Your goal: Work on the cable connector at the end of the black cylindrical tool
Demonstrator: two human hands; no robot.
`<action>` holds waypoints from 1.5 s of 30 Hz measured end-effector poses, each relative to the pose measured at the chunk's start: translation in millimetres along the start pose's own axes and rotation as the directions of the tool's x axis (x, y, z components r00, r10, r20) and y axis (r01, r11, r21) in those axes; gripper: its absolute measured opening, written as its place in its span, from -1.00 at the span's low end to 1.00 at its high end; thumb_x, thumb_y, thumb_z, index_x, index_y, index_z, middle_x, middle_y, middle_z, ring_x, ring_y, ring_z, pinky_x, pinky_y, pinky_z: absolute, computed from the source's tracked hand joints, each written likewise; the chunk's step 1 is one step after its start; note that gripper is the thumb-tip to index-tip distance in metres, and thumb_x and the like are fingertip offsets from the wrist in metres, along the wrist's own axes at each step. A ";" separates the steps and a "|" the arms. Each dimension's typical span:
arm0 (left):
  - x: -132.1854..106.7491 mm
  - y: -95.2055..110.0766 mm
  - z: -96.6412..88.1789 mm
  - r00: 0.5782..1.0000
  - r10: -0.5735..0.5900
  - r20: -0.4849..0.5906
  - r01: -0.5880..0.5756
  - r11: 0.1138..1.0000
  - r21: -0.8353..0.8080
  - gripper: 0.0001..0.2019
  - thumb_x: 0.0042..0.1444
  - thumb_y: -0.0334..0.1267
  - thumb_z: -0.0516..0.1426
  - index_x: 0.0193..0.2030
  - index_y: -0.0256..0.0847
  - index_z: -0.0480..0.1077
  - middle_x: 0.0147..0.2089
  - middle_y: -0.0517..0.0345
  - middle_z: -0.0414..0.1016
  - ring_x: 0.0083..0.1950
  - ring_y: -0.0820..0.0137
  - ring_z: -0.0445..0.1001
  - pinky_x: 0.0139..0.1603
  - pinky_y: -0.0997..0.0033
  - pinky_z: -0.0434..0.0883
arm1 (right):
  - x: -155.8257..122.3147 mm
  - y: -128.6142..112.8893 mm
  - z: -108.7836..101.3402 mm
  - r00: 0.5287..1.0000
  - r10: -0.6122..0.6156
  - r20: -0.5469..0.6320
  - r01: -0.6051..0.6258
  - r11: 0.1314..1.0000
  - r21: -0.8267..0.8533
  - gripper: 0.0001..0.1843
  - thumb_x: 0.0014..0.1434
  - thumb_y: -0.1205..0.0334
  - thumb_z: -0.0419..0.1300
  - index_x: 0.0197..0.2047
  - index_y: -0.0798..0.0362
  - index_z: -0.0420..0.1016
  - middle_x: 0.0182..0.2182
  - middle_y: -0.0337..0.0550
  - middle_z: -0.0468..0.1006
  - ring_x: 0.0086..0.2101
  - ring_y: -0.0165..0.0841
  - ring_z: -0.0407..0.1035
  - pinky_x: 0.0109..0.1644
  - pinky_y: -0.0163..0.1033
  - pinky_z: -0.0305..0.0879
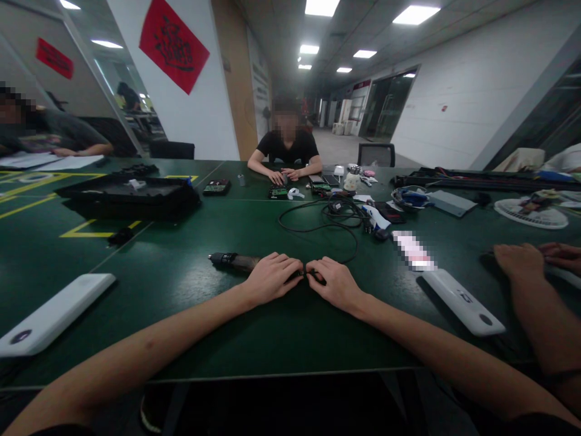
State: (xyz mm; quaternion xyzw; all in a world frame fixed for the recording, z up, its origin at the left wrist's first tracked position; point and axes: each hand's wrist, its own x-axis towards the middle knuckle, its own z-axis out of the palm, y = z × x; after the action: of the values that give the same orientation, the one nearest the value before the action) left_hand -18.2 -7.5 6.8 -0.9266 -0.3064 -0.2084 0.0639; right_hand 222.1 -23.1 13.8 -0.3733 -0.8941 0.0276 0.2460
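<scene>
My left hand and my right hand meet almost fingertip to fingertip above the near middle of the green table. The fingers of both are closed in a pinch. Something small and dark shows between them, too small and covered to name. Just behind my left hand lies a dark electric screwdriver on its side, its tip pointing left and its rear end hidden by that hand.
White slim devices lie at left and right, a blurred phone by the latter. A black cable loops ahead. A black tray sits far left. Another person's hands work at right; a person sits opposite.
</scene>
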 end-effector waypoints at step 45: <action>0.2 0.0 0.8 1.000 0.016 -0.001 -0.016 0.999 -0.031 -0.77 0.42 -0.13 0.06 0.12 -0.11 0.38 0.06 0.09 0.58 0.05 0.27 0.54 0.06 0.21 0.36 | -0.6 -2.0 -1.0 1.000 0.010 -0.026 -0.010 1.000 0.006 -0.87 0.32 0.32 0.24 -0.07 0.00 0.43 -0.30 -0.17 0.52 -0.25 -0.27 0.35 -0.18 -0.21 0.25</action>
State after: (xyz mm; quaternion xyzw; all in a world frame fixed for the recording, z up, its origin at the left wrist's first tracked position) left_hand -17.8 -7.1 6.2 -0.9299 -0.2956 -0.2130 0.0512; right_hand 221.6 -25.2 14.9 -0.3774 -0.8888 0.0266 0.2587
